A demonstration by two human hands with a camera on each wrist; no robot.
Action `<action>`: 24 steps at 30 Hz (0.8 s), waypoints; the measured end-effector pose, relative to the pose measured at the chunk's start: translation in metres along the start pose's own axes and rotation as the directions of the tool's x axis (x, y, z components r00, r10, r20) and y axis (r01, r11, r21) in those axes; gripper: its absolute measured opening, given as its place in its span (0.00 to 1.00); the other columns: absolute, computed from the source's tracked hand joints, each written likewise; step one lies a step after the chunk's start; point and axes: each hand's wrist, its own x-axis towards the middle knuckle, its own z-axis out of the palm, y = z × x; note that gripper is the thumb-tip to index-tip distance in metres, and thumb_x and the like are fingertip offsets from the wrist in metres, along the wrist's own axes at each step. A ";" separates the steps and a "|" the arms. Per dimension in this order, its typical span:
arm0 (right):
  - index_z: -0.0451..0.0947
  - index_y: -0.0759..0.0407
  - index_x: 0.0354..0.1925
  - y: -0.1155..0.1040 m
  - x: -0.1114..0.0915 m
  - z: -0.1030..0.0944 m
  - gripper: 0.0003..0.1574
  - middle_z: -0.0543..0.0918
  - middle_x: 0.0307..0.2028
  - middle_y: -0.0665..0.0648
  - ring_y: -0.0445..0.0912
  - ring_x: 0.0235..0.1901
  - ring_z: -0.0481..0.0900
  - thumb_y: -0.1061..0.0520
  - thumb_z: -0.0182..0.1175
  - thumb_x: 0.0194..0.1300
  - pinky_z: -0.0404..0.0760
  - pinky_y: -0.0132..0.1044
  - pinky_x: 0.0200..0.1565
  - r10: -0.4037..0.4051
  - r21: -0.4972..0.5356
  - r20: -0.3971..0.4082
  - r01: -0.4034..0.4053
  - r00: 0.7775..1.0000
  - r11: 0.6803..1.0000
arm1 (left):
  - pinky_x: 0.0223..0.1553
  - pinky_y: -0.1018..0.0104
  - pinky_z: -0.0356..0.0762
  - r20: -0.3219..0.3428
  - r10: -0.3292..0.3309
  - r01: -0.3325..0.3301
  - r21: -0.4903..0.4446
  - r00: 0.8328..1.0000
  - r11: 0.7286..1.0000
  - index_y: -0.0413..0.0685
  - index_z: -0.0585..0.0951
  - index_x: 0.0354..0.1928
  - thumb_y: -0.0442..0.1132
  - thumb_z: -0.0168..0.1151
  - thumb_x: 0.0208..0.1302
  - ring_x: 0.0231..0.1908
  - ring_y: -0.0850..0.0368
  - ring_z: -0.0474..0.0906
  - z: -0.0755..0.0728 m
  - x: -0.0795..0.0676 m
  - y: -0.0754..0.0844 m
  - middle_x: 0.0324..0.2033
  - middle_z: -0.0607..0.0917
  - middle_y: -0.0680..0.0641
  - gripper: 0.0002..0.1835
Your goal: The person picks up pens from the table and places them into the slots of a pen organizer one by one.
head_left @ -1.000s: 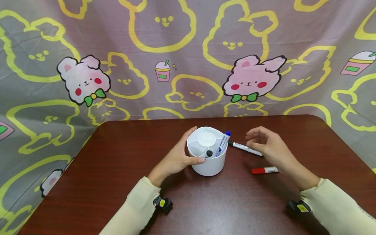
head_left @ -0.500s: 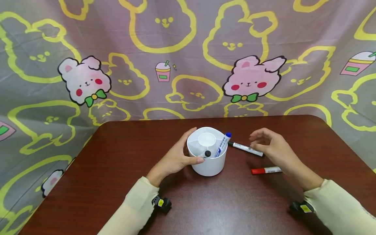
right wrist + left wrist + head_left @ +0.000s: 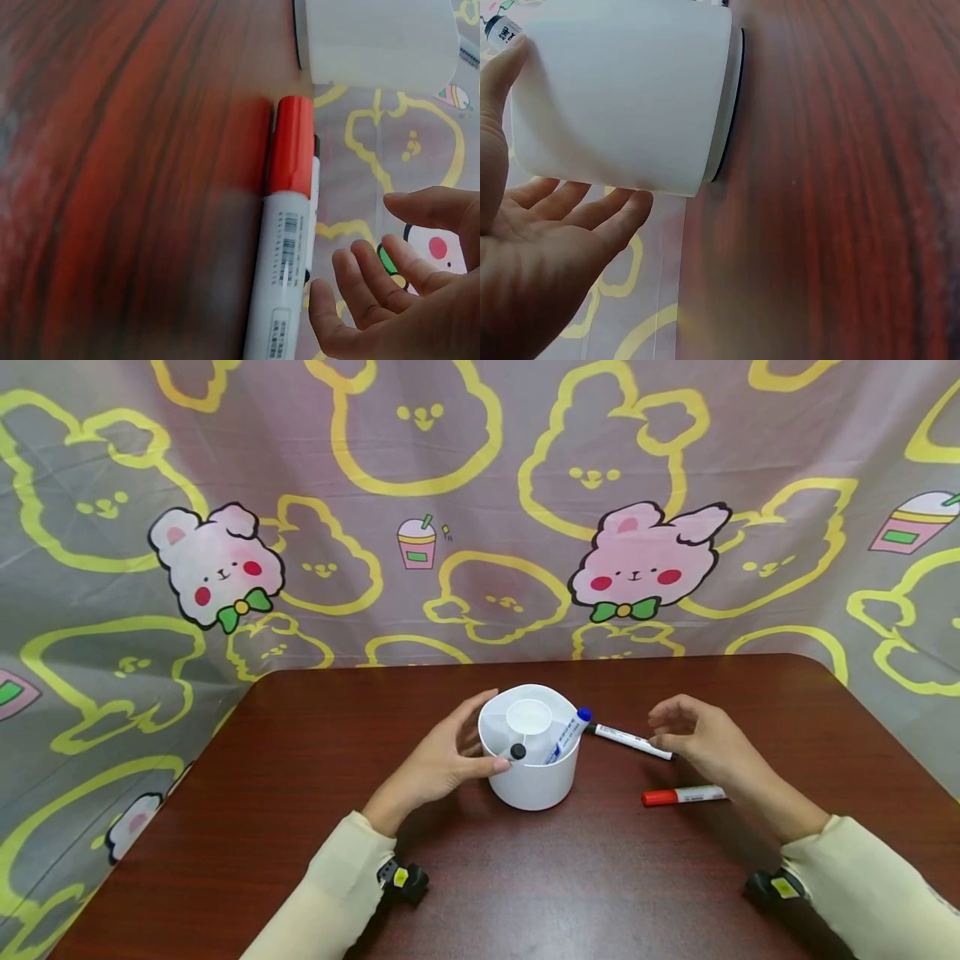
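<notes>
The left hand point(image 3: 431, 768) loosely gripped the white holder point(image 3: 532, 787); the right hand point(image 3: 701, 739) hung to its right, digits apart, holding nothing. The blue-capped marker point(image 3: 567, 737) leaned against the holder's right rim; a jolt might have tipped it out.

Soft light, glare on table point(image 3: 570, 893), shadow across container point(image 3: 630, 90), wrist-view blur
</notes>
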 end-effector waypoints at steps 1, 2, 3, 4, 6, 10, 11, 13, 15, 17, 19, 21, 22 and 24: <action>0.76 0.67 0.57 0.001 0.001 0.000 0.23 0.85 0.54 0.68 0.41 0.46 0.81 0.61 0.69 0.68 0.79 0.28 0.41 0.006 -0.001 0.002 -0.006 1.000 1.000 | 0.74 0.49 0.68 0.004 0.003 -0.003 -0.001 1.000 1.000 0.48 0.55 0.83 0.28 0.75 0.61 0.76 0.43 0.67 -0.001 0.000 0.000 0.77 0.67 0.40 0.53; 0.76 0.67 0.58 0.003 0.001 0.000 0.23 0.84 0.54 0.68 0.42 0.47 0.81 0.61 0.69 0.67 0.79 0.28 0.41 0.010 0.000 0.007 -0.010 1.000 1.000 | 0.74 0.48 0.68 0.008 0.007 -0.007 -0.004 1.000 1.000 0.47 0.55 0.82 0.28 0.75 0.62 0.76 0.42 0.67 -0.001 0.000 -0.001 0.78 0.66 0.40 0.52; 0.76 0.67 0.57 0.004 0.002 0.000 0.23 0.84 0.54 0.68 0.43 0.47 0.81 0.61 0.69 0.67 0.79 0.28 0.41 0.010 -0.007 0.010 -0.010 1.000 1.000 | 0.73 0.48 0.69 0.013 0.011 -0.010 -0.006 1.000 1.000 0.46 0.54 0.82 0.28 0.75 0.62 0.76 0.41 0.67 -0.002 -0.001 -0.002 0.78 0.66 0.39 0.52; 0.76 0.68 0.57 0.006 0.003 0.000 0.23 0.84 0.53 0.68 0.45 0.48 0.82 0.62 0.69 0.67 0.79 0.29 0.41 0.008 -0.012 0.013 -0.008 1.000 1.000 | 0.73 0.48 0.69 0.016 0.016 -0.016 -0.008 1.000 1.000 0.45 0.54 0.82 0.29 0.75 0.62 0.76 0.40 0.67 -0.002 -0.001 -0.002 0.78 0.66 0.39 0.52; 0.76 0.68 0.57 0.008 0.004 0.001 0.23 0.84 0.53 0.68 0.48 0.48 0.81 0.63 0.69 0.67 0.78 0.30 0.41 0.008 -0.030 0.023 -0.007 1.000 1.000 | 0.73 0.48 0.69 0.025 0.026 -0.026 -0.010 0.999 1.000 0.43 0.54 0.82 0.30 0.75 0.63 0.75 0.39 0.67 -0.003 -0.001 -0.003 0.78 0.66 0.38 0.52; 0.76 0.70 0.56 0.012 0.008 0.003 0.22 0.84 0.49 0.68 0.50 0.46 0.81 0.66 0.68 0.65 0.78 0.33 0.40 -0.003 -0.063 0.046 0.006 0.999 0.998 | 0.73 0.47 0.70 0.033 0.034 -0.034 -0.021 0.999 0.999 0.44 0.54 0.82 0.33 0.76 0.63 0.75 0.39 0.67 -0.003 -0.001 -0.004 0.77 0.66 0.37 0.52; 0.76 0.71 0.55 0.012 0.009 0.004 0.22 0.84 0.48 0.68 0.50 0.44 0.81 0.67 0.68 0.64 0.78 0.34 0.39 -0.006 -0.067 0.049 0.010 0.999 0.998 | 0.73 0.47 0.69 0.034 0.035 -0.034 -0.026 0.999 0.999 0.44 0.54 0.82 0.33 0.76 0.63 0.75 0.39 0.67 -0.003 -0.001 -0.004 0.77 0.66 0.37 0.52; 0.76 0.72 0.54 0.013 0.010 0.006 0.22 0.84 0.45 0.68 0.49 0.40 0.80 0.69 0.67 0.62 0.77 0.35 0.36 -0.012 -0.062 0.056 0.015 0.998 0.998 | 0.73 0.45 0.68 0.034 0.035 -0.034 -0.036 0.999 0.999 0.45 0.54 0.82 0.33 0.77 0.62 0.75 0.39 0.67 -0.003 -0.001 -0.003 0.77 0.66 0.37 0.53; 0.76 0.73 0.53 0.013 0.012 0.008 0.21 0.84 0.43 0.67 0.47 0.36 0.80 0.70 0.67 0.62 0.77 0.34 0.33 -0.008 -0.054 0.064 0.011 0.998 0.998 | 0.74 0.45 0.67 0.033 0.034 -0.032 -0.042 0.999 0.999 0.45 0.54 0.82 0.34 0.77 0.61 0.75 0.39 0.66 -0.003 -0.002 -0.003 0.77 0.65 0.37 0.53; 0.76 0.74 0.52 0.014 0.013 0.009 0.21 0.83 0.42 0.67 0.47 0.33 0.79 0.70 0.67 0.61 0.76 0.34 0.31 -0.005 -0.046 0.073 0.008 0.997 0.999 | 0.74 0.44 0.67 0.034 0.035 -0.034 -0.047 0.999 0.998 0.45 0.54 0.82 0.35 0.78 0.61 0.75 0.39 0.66 -0.003 -0.002 -0.003 0.78 0.65 0.37 0.54; 0.75 0.74 0.52 0.015 0.013 0.010 0.20 0.83 0.41 0.67 0.47 0.31 0.79 0.70 0.67 0.61 0.76 0.34 0.30 -0.002 -0.049 0.077 0.005 0.997 0.999 | 0.74 0.44 0.67 0.033 0.036 -0.035 -0.048 0.999 0.998 0.46 0.54 0.82 0.37 0.79 0.60 0.75 0.39 0.66 -0.003 -0.002 -0.004 0.77 0.65 0.37 0.54; 0.76 0.74 0.51 0.017 0.014 0.010 0.20 0.83 0.39 0.65 0.46 0.30 0.79 0.71 0.67 0.61 0.76 0.34 0.30 -0.007 -0.062 0.072 0.012 0.997 0.998 | 0.74 0.45 0.67 0.032 0.039 -0.038 -0.050 0.999 0.998 0.45 0.54 0.82 0.41 0.80 0.60 0.75 0.39 0.67 -0.003 -0.002 -0.005 0.77 0.66 0.37 0.56; 0.76 0.73 0.50 0.017 0.014 0.011 0.19 0.83 0.38 0.64 0.46 0.30 0.78 0.71 0.67 0.61 0.76 0.34 0.29 -0.011 -0.068 0.069 0.016 0.998 0.998 | 0.74 0.44 0.67 0.033 0.041 -0.039 -0.052 0.999 0.998 0.45 0.54 0.82 0.42 0.80 0.59 0.75 0.39 0.67 -0.003 -0.002 -0.005 0.77 0.66 0.37 0.56; 0.77 0.73 0.49 0.018 0.015 0.013 0.18 0.82 0.36 0.62 0.46 0.29 0.78 0.71 0.67 0.60 0.76 0.34 0.29 -0.018 -0.080 0.062 0.023 0.998 0.997 | 0.74 0.44 0.67 0.032 0.041 -0.039 -0.056 0.999 0.998 0.45 0.54 0.82 0.44 0.81 0.58 0.75 0.39 0.67 -0.004 -0.001 -0.007 0.77 0.66 0.37 0.57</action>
